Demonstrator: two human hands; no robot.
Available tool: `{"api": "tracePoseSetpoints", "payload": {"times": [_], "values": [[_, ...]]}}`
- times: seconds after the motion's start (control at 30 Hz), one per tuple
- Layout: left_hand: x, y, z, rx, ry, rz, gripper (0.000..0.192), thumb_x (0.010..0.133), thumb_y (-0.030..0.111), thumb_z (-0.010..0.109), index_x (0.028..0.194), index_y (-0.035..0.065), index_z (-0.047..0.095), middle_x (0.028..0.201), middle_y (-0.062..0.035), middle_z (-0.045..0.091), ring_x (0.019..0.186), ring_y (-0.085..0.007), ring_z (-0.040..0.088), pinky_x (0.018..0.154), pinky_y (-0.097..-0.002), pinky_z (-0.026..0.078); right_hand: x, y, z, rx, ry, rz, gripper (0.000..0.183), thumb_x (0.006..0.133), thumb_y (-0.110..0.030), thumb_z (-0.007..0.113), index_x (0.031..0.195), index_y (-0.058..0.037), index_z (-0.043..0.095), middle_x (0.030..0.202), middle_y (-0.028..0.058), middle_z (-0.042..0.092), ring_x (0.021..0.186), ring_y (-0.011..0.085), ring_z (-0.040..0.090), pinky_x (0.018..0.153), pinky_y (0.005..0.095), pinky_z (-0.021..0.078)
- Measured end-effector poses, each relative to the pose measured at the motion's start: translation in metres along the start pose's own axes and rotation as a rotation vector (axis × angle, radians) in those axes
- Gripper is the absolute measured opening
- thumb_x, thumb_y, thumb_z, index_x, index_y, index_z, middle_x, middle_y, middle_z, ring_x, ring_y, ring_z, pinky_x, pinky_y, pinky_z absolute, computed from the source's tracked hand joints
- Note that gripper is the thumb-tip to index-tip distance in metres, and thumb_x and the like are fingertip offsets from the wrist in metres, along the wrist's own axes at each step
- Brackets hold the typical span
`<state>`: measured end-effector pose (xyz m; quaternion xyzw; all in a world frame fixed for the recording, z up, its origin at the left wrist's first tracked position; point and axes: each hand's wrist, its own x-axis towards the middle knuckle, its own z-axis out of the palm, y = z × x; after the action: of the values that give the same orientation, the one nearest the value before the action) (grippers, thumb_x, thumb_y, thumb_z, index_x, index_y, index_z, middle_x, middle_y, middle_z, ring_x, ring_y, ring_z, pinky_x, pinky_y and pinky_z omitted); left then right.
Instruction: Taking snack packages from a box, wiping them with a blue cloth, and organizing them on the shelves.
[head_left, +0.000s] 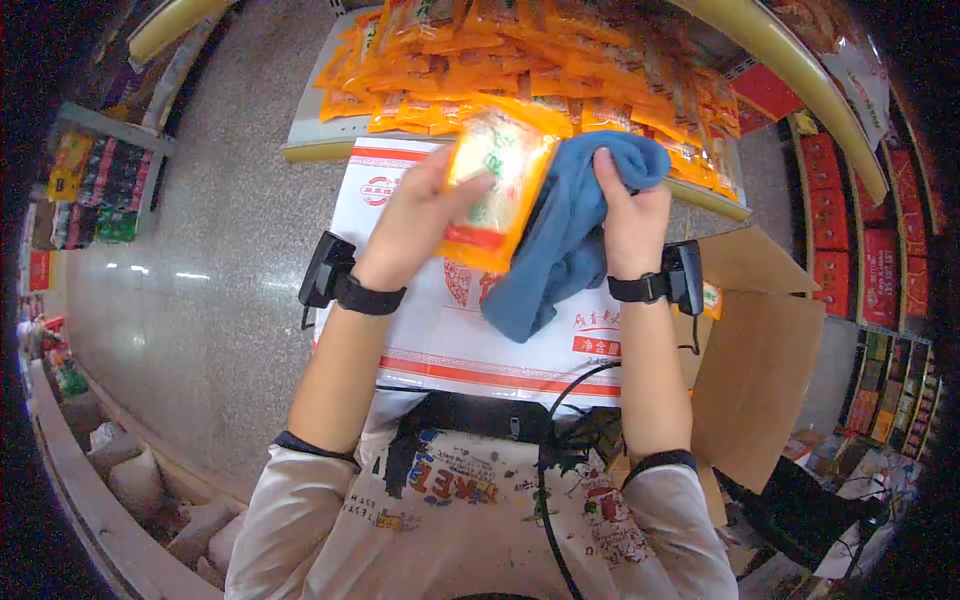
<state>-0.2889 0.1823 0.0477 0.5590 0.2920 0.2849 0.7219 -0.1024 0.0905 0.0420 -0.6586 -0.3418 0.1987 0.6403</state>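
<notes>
My left hand (420, 217) grips an orange-edged plastic food packet (495, 180) by its left side, thumb across the front. The packet has a clear window with pale contents and bears writing. In my right hand (637, 217) is a bunched blue cloth (562, 225), its thumb pressing on the folded top. The cloth hangs down beside the packet's right edge; whether they touch is hard to tell. Below both hands lies a white carton with red bands (420, 352), partly hidden by the cloth and my arms.
A shelf (319, 124) ahead carries piled orange packets (480, 67). At right stands an open cardboard box (757, 375) with raised flaps and an orange packet (710, 300) at its edge. Red boxes (829, 217) fill the right shelving. White sacks (139, 480) lie at lower left.
</notes>
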Motion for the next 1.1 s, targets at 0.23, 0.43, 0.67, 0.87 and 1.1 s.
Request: {"api": "tracePoseSetpoints", "payload": {"times": [0.23, 0.43, 0.67, 0.87, 1.1], "values": [[0.005, 0.0, -0.013, -0.539, 0.156, 0.04, 0.037, 0.095, 0.013, 0.051, 0.13, 0.0034, 0.044, 0.121, -0.0065, 0.056, 0.109, -0.0149, 0.056, 0.092, -0.0299, 0.046, -0.017, -0.004, 0.011, -0.442, -0.579, -0.18, 0.042, 0.071, -0.022, 0.075, 0.109, -0.0068, 0.063, 0.112, 0.0146, 0.061, 0.109, 0.0312, 0.055, 0.095, 0.038, 0.0421], [-0.005, 0.009, 0.003, -0.546, 0.027, 0.195, 0.059, 0.085, -0.006, 0.056, 0.138, 0.0072, 0.032, 0.131, -0.0075, 0.048, 0.121, -0.0216, 0.048, 0.103, -0.0399, 0.038, -0.024, -0.022, 0.014, -0.267, -0.418, -0.362, 0.047, 0.075, -0.024, 0.076, 0.114, -0.0036, 0.06, 0.12, 0.0163, 0.056, 0.117, 0.0333, 0.048, 0.1, 0.04, 0.0381], [-0.014, 0.01, 0.008, -0.396, -0.242, 0.214, 0.078, 0.082, 0.022, 0.07, 0.143, 0.0072, 0.024, 0.142, -0.0142, 0.038, 0.129, -0.0301, 0.04, 0.106, -0.0455, 0.034, -0.008, -0.013, 0.002, 0.506, -0.305, 0.094, 0.029, 0.089, -0.022, 0.064, 0.108, 0.0002, 0.061, 0.094, 0.0034, 0.065, 0.087, 0.0137, 0.063, 0.077, 0.0263, 0.0496], [-0.014, 0.015, 0.013, -0.565, -0.557, -0.135, 0.095, 0.082, 0.06, 0.057, 0.147, 0.0051, 0.016, 0.139, -0.0233, 0.038, 0.122, -0.0319, 0.047, 0.099, -0.0448, 0.041, 0.004, -0.004, -0.014, 0.721, 0.022, 0.292, 0.026, 0.086, -0.021, 0.066, 0.101, 0.0004, 0.061, 0.088, 0.0067, 0.066, 0.078, 0.013, 0.063, 0.072, 0.0256, 0.0506], [0.001, 0.036, 0.076, 0.225, -0.333, -0.259, 0.034, 0.092, 0.01, 0.057, 0.124, 0.0002, 0.049, 0.108, -0.0073, 0.064, 0.093, -0.0125, 0.063, 0.073, -0.0229, 0.053, 0.015, 0.012, -0.021, 0.058, 0.153, -0.204, 0.04, 0.083, -0.019, 0.07, 0.113, 0.0007, 0.052, 0.098, 0.0077, 0.062, 0.091, 0.0121, 0.059, 0.079, 0.0255, 0.0478]]}}
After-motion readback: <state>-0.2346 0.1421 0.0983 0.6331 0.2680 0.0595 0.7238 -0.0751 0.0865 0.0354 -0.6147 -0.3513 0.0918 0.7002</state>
